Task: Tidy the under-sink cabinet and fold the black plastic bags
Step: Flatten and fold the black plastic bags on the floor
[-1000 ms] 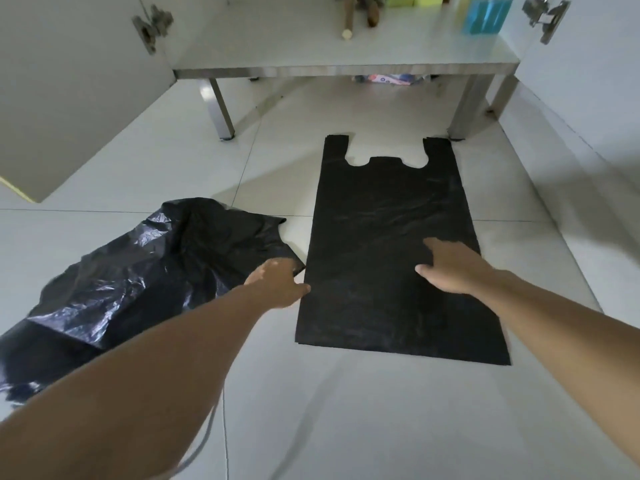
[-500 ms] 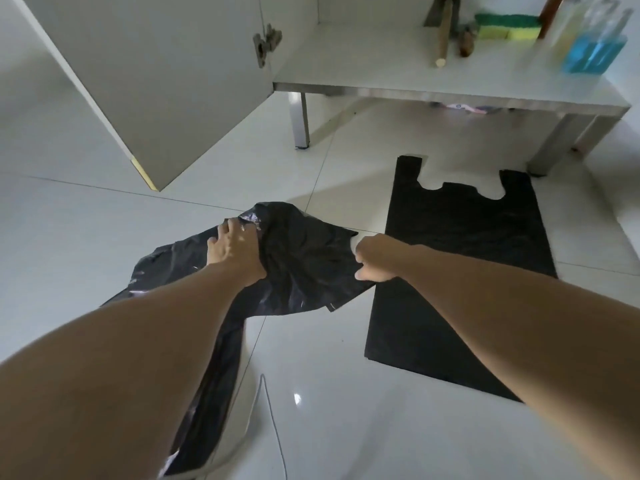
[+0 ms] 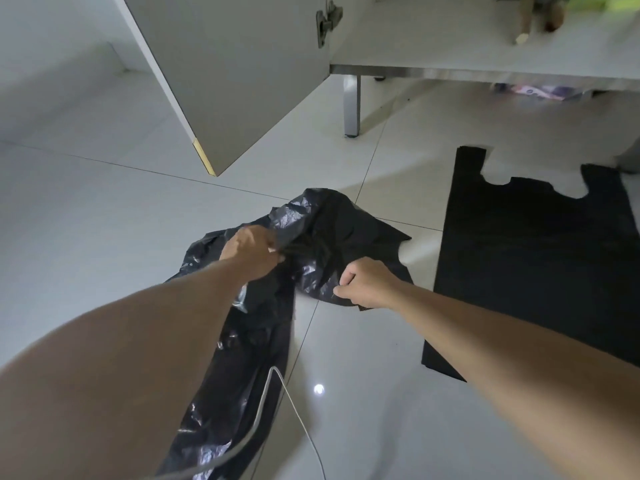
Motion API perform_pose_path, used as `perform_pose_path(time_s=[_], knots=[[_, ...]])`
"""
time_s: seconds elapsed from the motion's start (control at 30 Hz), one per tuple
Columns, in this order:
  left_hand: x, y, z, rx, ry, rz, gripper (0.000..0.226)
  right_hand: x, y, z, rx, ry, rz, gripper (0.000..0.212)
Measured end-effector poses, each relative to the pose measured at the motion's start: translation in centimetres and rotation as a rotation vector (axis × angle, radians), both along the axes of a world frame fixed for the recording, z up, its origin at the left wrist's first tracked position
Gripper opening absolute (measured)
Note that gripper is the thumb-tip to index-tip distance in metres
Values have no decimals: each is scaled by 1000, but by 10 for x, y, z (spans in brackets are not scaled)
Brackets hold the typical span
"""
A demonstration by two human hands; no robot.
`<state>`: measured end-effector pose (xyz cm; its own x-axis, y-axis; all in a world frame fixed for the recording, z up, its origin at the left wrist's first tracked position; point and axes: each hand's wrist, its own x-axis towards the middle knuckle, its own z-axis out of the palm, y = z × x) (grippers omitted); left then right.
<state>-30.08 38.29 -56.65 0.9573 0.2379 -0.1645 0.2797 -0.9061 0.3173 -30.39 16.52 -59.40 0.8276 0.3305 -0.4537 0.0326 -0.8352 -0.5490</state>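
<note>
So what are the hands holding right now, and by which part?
Both grip the crumpled shiny black plastic bag: the left hand bunches its upper middle, and the right hand pinches its near right edge.

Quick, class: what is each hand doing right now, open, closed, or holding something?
Left hand: closed, gripping the crumpled black bag.
Right hand: closed, pinching the same bag's near edge.

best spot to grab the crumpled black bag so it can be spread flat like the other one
Grip the crumpled bag along its near edge, from above, where the left hand and right hand already pinch it. That end is bunched and raised off the floor, while the rest trails toward the person.
</note>
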Motion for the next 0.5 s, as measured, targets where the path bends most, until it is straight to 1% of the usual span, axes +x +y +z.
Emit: perform_pose_path(time_s=[0.07, 0.1, 0.17, 0.2, 0.27, 0.33, 0.4, 0.47, 0.5], knots=[[10, -3, 17, -151, -59, 32, 17, 0, 0, 3, 90, 179, -128, 34], [15, -6, 27, -208, -91, 50, 17, 0, -1, 7, 110, 299, -147, 40], [26, -15, 47, -336, -139, 104, 21, -3, -3, 14, 137, 488, -109, 58], [31, -20, 56, -398, -157, 131, 23, -3, -3, 19, 195, 557, -116, 66], [39, -31, 69, -484, -179, 164, 24, -3, -2, 29, 421, 660, -227, 73], [43, -44, 78, -535, -196, 176, 24, -2, 1, 42, 697, 700, -421, 74], [45, -57, 84, -536, -226, 188, 23, 3, 0, 53, 923, 661, -611, 81], [45, -69, 89, -519, -245, 212, 20, 10, -8, 67, 1042, 635, -692, 87], [45, -75, 91, -518, -251, 230, 20, 11, -13, 75, 1062, 615, -692, 81]])
